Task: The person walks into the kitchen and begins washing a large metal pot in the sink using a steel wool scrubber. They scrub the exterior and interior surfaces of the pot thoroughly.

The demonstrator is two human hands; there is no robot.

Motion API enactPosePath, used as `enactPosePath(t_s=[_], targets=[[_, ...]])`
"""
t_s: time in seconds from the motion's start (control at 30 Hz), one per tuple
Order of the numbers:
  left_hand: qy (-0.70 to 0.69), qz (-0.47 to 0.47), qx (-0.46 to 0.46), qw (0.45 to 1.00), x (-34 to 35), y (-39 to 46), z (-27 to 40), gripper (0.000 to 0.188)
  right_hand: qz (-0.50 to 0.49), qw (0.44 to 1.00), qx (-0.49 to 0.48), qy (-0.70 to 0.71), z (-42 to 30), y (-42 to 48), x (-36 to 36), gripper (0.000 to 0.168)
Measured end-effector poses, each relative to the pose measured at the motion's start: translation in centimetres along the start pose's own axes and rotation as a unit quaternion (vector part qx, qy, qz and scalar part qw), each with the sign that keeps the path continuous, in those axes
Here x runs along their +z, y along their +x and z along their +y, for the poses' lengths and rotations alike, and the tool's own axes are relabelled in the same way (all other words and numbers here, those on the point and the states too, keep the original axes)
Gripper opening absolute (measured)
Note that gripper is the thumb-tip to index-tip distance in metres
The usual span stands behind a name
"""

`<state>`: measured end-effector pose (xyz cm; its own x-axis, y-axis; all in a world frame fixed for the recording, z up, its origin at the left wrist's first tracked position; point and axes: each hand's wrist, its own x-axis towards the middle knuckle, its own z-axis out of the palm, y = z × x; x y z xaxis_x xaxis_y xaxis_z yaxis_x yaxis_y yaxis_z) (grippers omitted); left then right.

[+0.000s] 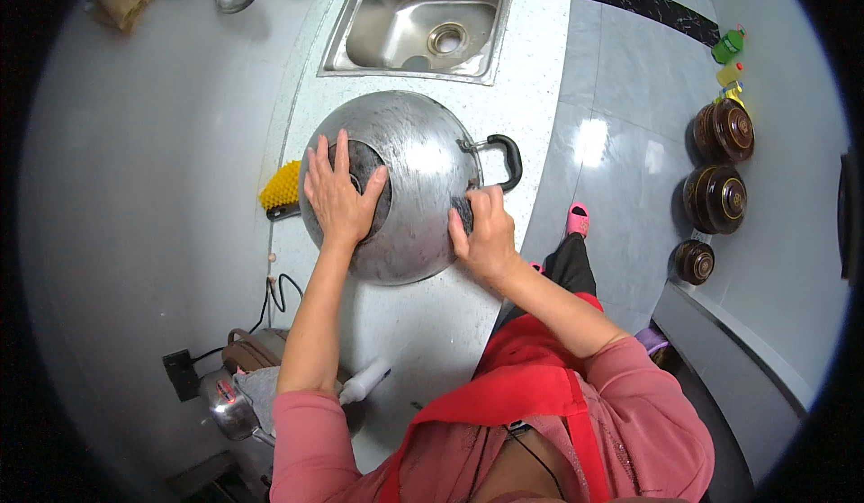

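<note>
A large metal wok (418,138) lies bottom up on the pale speckled countertop (398,321), its base dark and blackened. My left hand (341,196) presses flat over that base with fingers and thumb spread. Near the rim, below the black loop handle (509,162), my right hand (487,236) grips a dark scouring pad (463,213) against the wok's side. Part of the pad is hidden under my fingers. Behind the wok's left edge a yellow nubbed brush (281,187) with a black handle shows partly.
Beyond the wok is a stainless steel sink (405,20). A white squeeze bottle (365,380), a metal kettle (229,405) and a grey cloth (260,391) sit at lower left, near a wall socket (180,375). Brown lidded jars (715,199) line the right wall.
</note>
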<state>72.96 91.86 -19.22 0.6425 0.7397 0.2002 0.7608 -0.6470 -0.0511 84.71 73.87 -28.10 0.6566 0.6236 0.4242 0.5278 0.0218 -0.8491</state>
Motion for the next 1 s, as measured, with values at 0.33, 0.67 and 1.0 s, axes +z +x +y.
enactPosePath(t_s=[0.33, 0.67, 1.0], targets=[[-0.008, -0.005, 0.003, 1.000, -0.1, -0.2, 0.1, 0.082, -0.130, 0.991, 0.038, -0.013, -3.0, -1.5, -1.1, 0.023], [-0.018, -0.003, 0.008, 1.000, -0.2, -0.1, 0.2, 0.080, 0.013, 0.999, -0.005, -0.039, 1.6, 10.5, 2.1, 0.022], [-0.026, 0.003, 0.015, 1.000, -0.1, -0.1, 0.4, 0.080, 0.008, 0.997, -0.008, -0.074, 0.6, 9.3, 1.8, 0.019]])
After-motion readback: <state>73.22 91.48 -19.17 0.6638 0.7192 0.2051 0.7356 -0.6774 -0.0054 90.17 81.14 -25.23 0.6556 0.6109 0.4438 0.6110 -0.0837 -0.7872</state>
